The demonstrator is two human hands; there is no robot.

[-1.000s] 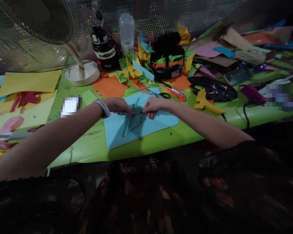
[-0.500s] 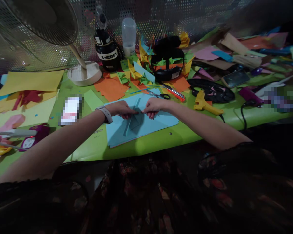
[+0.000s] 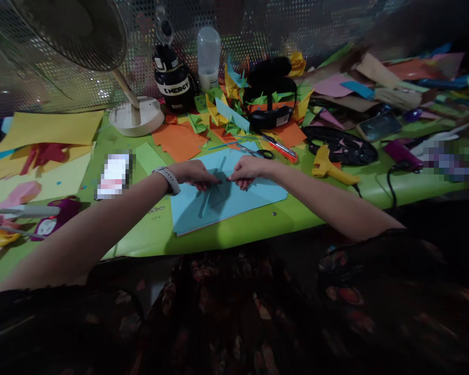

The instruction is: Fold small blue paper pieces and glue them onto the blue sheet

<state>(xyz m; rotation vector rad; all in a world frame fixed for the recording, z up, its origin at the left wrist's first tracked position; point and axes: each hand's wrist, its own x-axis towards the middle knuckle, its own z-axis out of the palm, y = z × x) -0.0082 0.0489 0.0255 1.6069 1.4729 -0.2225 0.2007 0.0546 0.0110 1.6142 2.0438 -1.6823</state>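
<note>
My left hand [image 3: 198, 174], with a pale watch band on its wrist, is closed over a stack of light blue paper sheets [image 3: 254, 199]. Its index finger points towards my right hand [image 3: 247, 171], which is closed in a pinch a short gap away. Whatever lies between the fingertips is too small and shaded to make out. A narrow blue paper strip [image 3: 206, 204] lies slantwise on the sheets, passing by my left fingers. Just behind the stack are scissors [image 3: 264, 153] with dark handles and a red-orange utility knife [image 3: 283, 149].
A yellow glue gun [image 3: 332, 167] and a black tray [image 3: 346, 146] are at the right. Coloured paper scraps and folded pieces surround a black headset [image 3: 271, 117]. A fan base [image 3: 136, 122], a dark bottle [image 3: 173, 86] and a blurred phone [image 3: 114, 176] stand or lie left.
Both hands keep almost the same pose over the blue sheets. The whole view has shifted very slightly.
</note>
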